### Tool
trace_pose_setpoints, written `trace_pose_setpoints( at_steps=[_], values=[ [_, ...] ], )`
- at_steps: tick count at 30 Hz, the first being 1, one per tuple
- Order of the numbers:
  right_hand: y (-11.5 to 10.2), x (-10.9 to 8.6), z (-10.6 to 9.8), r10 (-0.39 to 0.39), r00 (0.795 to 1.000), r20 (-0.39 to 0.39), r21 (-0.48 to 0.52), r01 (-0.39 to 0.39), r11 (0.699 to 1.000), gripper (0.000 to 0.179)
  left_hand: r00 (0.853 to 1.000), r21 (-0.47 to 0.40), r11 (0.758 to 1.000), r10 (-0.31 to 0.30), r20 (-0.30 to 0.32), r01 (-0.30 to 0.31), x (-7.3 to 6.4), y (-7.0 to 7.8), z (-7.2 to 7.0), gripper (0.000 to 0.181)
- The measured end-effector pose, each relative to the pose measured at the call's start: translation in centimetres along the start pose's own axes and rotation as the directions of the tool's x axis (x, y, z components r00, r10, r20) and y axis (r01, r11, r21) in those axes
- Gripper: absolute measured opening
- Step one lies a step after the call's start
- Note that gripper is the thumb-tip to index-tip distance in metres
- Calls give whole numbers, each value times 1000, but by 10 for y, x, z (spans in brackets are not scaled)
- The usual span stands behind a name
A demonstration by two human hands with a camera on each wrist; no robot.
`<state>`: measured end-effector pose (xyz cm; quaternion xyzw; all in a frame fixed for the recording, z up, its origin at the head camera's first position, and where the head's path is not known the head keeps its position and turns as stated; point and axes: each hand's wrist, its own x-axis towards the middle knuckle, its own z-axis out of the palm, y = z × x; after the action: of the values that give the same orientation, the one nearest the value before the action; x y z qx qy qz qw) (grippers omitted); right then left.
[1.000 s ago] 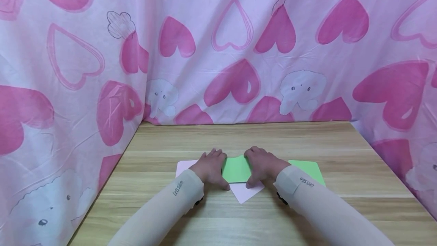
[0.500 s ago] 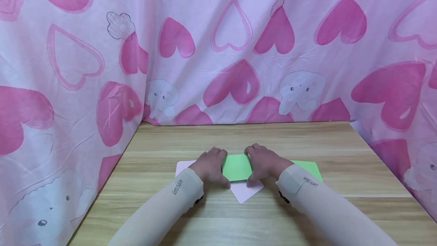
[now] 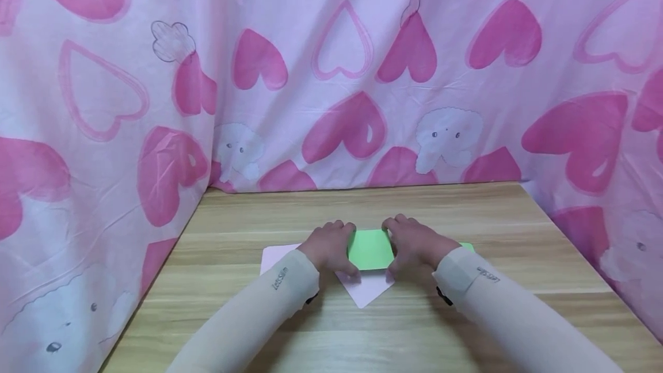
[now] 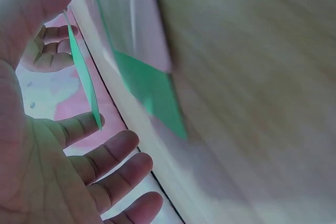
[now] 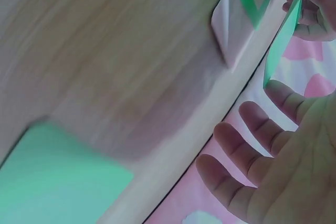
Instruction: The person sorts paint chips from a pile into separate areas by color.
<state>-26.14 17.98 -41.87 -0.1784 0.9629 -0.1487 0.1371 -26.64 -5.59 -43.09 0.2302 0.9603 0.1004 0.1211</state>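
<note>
Between my hands is a small green paper card (image 3: 370, 249), lifted off the table. My left hand (image 3: 331, 246) pinches its left edge between thumb and index finger, the other fingers spread. The opposite edge is pinched the same way by my right hand (image 3: 416, 243). Under the held card, a pink card (image 3: 362, 289) lies on the table with its corner toward me. Both wrist views show green paper (image 4: 149, 87) and pink paper (image 4: 142, 24) overlapping on the table below. How these layers are joined I cannot tell.
Another pink card (image 3: 274, 257) lies at the left, partly behind my left arm. At the right, a green card (image 5: 58, 182) lies flat, mostly covered by my right arm in the head view. Patterned pink fabric (image 3: 357, 125) stands around the wooden table (image 3: 383, 206).
Both hands have moved right, and slightly away from me, with the green card held between them. My right arm now covers more of the green card at the right. The head view has shifted slightly.
</note>
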Motion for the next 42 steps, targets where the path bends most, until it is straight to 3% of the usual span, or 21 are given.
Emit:
trace_pose_setpoints(
  at_steps=[12,23,33,42],
  values=[
    [45,-32,-21,49,999,-7,19,-49,999,100,995,86,991,99,6,-99,29,51,-4,88],
    [90,-62,-31,77,996,34,38,-78,996,102,990,144,979,144,8,-144,49,101,3,94],
    [120,-81,-30,157,987,45,19,-158,987,107,989,154,977,148,-1,-146,59,138,17,89],
    [137,-87,-25,173,984,40,-8,-173,985,104,994,143,984,106,-5,-104,71,154,31,91]
  ],
)
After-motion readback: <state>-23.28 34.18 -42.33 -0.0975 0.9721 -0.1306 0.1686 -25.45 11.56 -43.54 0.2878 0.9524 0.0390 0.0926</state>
